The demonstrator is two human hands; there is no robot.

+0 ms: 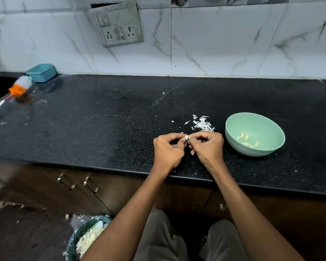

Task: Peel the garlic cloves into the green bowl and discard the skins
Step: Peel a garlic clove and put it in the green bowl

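A small garlic clove (186, 137) is pinched between the fingertips of both hands above the black counter. My left hand (168, 150) grips it from the left and my right hand (207, 147) from the right; the fingers hide most of the clove. A pile of white garlic skins (202, 124) lies on the counter just beyond my hands. To the right stands the green bowl (233, 129), with several peeled cloves (247, 140) on its bottom.
A green bin (77, 240) lined with plastic and holding skins stands on the floor at the lower left. A teal lidded box (41, 72) and an orange-and-white brush (20, 86) lie at the counter's far left by the sink. The counter edge (120, 167) runs below my hands.
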